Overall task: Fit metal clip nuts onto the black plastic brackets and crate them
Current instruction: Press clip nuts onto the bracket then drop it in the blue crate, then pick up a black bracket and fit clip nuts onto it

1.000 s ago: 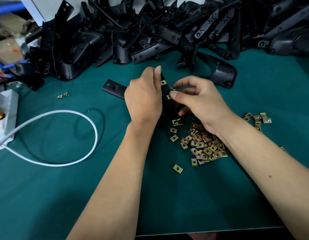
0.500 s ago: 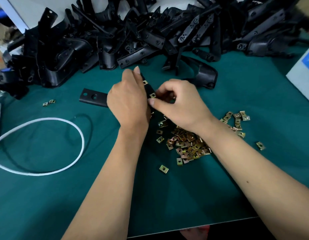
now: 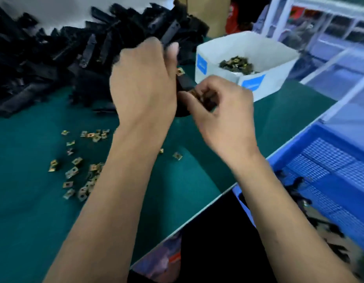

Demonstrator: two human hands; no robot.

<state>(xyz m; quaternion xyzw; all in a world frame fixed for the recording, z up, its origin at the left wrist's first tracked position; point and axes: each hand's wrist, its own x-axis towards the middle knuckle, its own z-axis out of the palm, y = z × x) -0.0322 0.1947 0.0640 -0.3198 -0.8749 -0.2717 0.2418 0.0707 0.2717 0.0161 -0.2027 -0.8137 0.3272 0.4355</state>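
Motion blur, hidden bracket

The left hand covers most of the black plastic bracket; the blue plastic crate runs off the frame's right edge.

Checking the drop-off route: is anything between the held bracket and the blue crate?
Nothing visible blocks it. The bracket, held by both hands, sits left of the blue crate; only open green mat lies between.

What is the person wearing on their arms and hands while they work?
Nothing that shows. The left hand and the right hand are bare, with no gloves, rings or watch in sight. Both forearms are uncovered right down to the bottom edge of the picture, so no sleeve is seen.
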